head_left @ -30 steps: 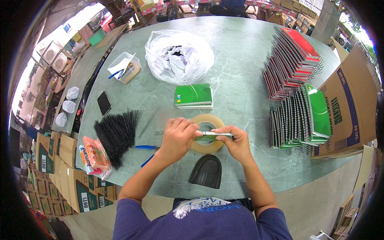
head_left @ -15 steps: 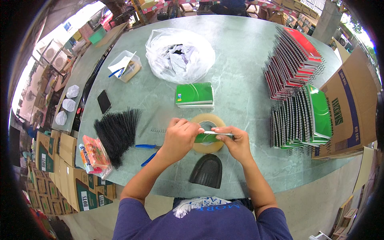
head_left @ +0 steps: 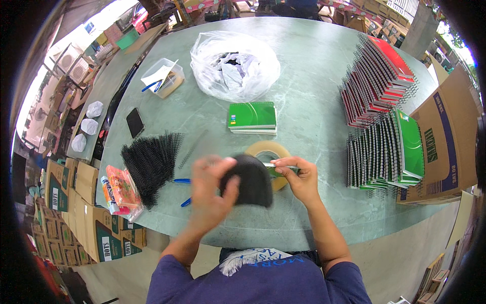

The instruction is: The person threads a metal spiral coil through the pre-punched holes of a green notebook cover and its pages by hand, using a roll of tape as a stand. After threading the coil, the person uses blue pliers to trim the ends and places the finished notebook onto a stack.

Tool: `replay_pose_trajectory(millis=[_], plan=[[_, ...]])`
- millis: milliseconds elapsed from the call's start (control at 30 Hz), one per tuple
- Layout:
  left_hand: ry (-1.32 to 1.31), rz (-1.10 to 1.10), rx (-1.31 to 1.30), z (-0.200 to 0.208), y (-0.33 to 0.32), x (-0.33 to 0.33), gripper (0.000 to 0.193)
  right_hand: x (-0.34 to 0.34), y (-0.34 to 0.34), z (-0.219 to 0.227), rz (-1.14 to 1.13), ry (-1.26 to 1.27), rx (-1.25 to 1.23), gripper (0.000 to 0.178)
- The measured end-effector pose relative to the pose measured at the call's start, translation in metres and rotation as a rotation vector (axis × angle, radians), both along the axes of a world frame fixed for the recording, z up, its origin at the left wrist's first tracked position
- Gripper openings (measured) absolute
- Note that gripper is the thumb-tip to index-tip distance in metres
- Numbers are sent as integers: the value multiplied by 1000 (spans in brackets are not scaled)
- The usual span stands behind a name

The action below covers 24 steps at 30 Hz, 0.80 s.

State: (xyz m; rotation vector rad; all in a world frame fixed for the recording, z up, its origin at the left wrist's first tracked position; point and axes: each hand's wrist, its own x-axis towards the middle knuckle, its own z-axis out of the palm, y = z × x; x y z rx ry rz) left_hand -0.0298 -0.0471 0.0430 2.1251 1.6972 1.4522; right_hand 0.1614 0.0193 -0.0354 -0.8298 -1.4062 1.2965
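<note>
Pad on the move: up it comes, the black pad point(head_left: 248, 181), lying on the table half a second ago, now lifted and blurred.
Table: broad, green point(head_left: 314, 76), spread beneath all the action.
Carton: brown point(head_left: 448, 139), standing at the right edge.
Stacks: red stack point(head_left: 372, 86) behind, green stack point(head_left: 369, 154) in front, coils bristling.
Bag: white plastic point(head_left: 235, 68), towards the far side.
Left hand point(head_left: 208, 187): blurred, but thumb and fingers grip the pad's left side!
Right hand point(head_left: 302, 181): thumb and fingers pinch the notebook.
Tape: a fat roll point(head_left: 266, 147) beneath the notebook, partly covered by the pad.
Notebook: slim, green and white point(head_left: 269, 164), held edge-up over the tape; the step looks like bringing pad to notebook, and the next move seems to call for a steady right pinch and a firm left grip.
</note>
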Motion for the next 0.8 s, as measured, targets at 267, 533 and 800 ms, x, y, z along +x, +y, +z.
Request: replay_pose_trajectory(millis=[267, 533, 800], plan=[[158, -61, 63, -6, 14, -2, 29, -8, -7, 1, -16, 41, 2, 11], [227, -460, -499, -59, -21, 22, 28, -5, -6, 7, -12, -3, -11, 13], [445, -260, -121, -40, 35, -2, 22, 5, -9, 25, -23, -413, 270, 24]])
